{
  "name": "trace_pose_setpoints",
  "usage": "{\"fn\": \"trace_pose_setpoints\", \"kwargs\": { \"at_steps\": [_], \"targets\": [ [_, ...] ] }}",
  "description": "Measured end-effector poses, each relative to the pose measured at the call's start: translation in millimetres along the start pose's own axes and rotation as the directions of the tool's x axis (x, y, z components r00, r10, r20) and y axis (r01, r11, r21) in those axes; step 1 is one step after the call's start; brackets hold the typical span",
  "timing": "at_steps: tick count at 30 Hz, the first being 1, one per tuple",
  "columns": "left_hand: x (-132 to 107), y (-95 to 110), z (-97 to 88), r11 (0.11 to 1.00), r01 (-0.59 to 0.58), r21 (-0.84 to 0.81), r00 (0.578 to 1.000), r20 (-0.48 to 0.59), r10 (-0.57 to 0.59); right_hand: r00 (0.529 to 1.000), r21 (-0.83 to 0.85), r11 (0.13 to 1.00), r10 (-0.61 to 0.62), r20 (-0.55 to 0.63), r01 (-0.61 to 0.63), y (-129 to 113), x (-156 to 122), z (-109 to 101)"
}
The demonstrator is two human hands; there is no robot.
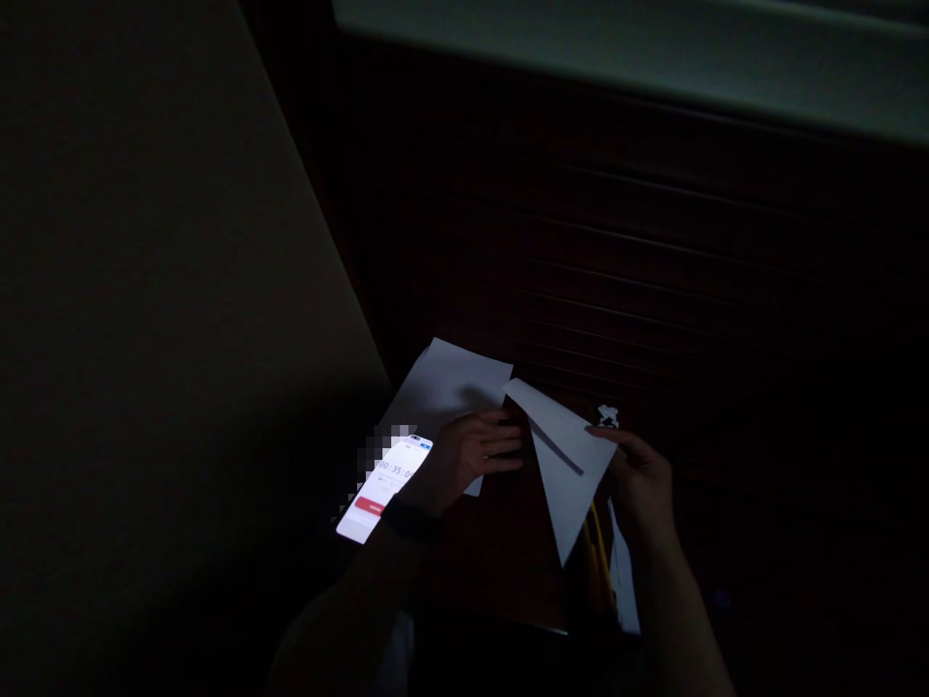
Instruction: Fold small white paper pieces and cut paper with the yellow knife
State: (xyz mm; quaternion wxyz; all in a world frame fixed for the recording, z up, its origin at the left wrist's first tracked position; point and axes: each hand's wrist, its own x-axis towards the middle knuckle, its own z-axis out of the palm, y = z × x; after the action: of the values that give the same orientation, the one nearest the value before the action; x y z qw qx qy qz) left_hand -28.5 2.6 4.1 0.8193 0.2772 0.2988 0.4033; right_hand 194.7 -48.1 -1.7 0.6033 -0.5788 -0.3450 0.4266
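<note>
A white sheet of paper (573, 474), folded into a pointed shape with a flap across its top, hangs above the dark table. My right hand (643, 479) pinches its right corner between thumb and fingers. Beside the paper's left edge is my left hand (475, 453), its fingers stretched out and apart; I see no firm hold on the paper there. A dark band (412, 520) circles the left wrist. Behind that hand lies another white sheet (454, 382), partly covered by it.
Left of my left arm, a lit phone (381, 494) shows a running timer and a red button. Small paper scraps (608, 416) lie beyond my right hand. Near the right wrist are yellow handles or strips (599, 561) and a white paper piece (622, 571). Dark wooden panelling (581, 223) stands behind.
</note>
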Motion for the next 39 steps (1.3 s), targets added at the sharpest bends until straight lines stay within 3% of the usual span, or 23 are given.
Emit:
{"fn": "trace_pose_setpoints", "kwargs": {
  "at_steps": [4, 7, 10, 13, 15, 18, 22, 24, 27, 32, 39],
  "targets": [
    [-1.4, -8.4, 8.8, 0.995, 0.001, 0.104, 0.999, 0.038, -0.005, 0.985, -0.207, 0.964, -0.172, -0.008, 0.166, 3.3, -9.9, 18.9],
    [-0.9, -14.3, 16.9, 0.977, -0.112, 0.181, 0.993, -0.01, 0.116, 0.967, -0.283, 0.925, -0.25, 0.052, 0.254, 5.1, -13.9, 26.6],
    [1.4, -15.7, 19.2, 0.957, -0.209, 0.201, 0.97, -0.083, 0.229, 0.964, -0.279, 0.925, -0.223, 0.147, 0.257, 5.0, -13.0, 25.6],
    [2.7, -10.0, 17.0, 0.924, -0.256, 0.283, 0.944, -0.131, 0.302, 0.934, -0.268, 0.939, -0.117, 0.337, 0.214, 1.2, -8.8, 16.4],
    [2.4, -4.8, 15.5, 0.857, -0.266, 0.441, 0.912, -0.173, 0.372, 0.9, -0.249, 0.951, -0.063, 0.43, 0.185, -2.6, -6.2, 8.8],
    [0.7, -2.6, 15.9, 0.663, -0.17, 0.729, 0.862, -0.216, 0.459, 0.909, -0.165, 0.975, -0.071, 0.411, 0.151, -8.1, -5.0, 2.2],
    [-3.5, -16.5, 21.5, 0.446, -0.191, 0.875, 0.901, -0.024, 0.433, 0.901, -0.146, 0.976, -0.086, 0.424, 0.161, -11.5, -6.0, 5.9],
    [-6.6, -25.3, 25.5, 0.393, -0.248, 0.885, 0.922, 0.091, 0.377, 0.873, -0.126, 0.974, -0.107, 0.477, 0.188, -12.2, -5.9, 8.6],
    [-10.9, -32.6, 30.8, 0.44, -0.321, 0.839, 0.931, 0.195, 0.307, 0.818, -0.081, 0.979, -0.11, 0.564, 0.188, -13.0, -4.7, 8.4],
    [-14.0, -28.0, 34.6, 0.547, -0.31, 0.777, 0.95, 0.226, 0.217, 0.761, -0.002, 0.99, -0.108, 0.639, 0.143, -10.9, -3.7, 3.9],
    [-11.8, -26.2, 30.9, 0.633, -0.256, 0.73, 0.965, 0.229, 0.126, 0.776, -0.011, 0.993, -0.084, 0.624, 0.117, -12.0, -7.7, 7.6]
  ]
}}
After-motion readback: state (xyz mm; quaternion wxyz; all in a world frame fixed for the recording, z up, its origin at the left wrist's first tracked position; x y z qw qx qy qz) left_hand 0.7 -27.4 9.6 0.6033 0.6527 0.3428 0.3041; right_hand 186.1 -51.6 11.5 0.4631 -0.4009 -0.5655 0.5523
